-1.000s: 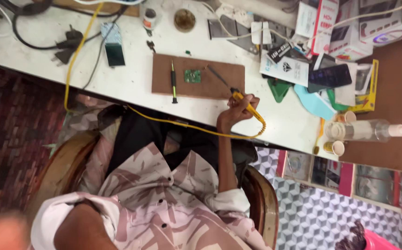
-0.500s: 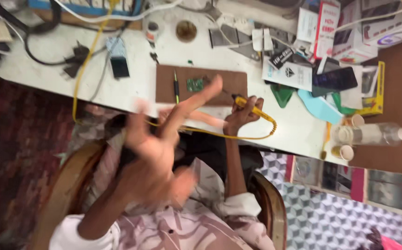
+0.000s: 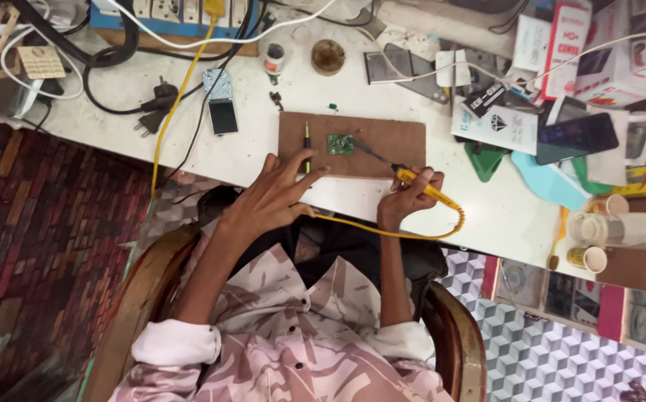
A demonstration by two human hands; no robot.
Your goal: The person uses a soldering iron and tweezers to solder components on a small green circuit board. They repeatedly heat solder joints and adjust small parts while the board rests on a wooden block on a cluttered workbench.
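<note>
The right hand (image 3: 405,202) gripped the yellow soldering iron (image 3: 401,173), its tip angled toward ten o'clock onto the small green circuit board (image 3: 341,144), while the open left hand (image 3: 277,195) lay spread at the board's seven o'clock.

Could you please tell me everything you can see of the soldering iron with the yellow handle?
The soldering iron has a yellow handle and a thin dark metal shaft. It lies at a slant over the brown board, its tip at the small green circuit board; whether it touches cannot be told. The right hand grips the handle. A yellow cord runs from the handle's rear, curls along the white table edge and passes leftward under the left hand.
</note>
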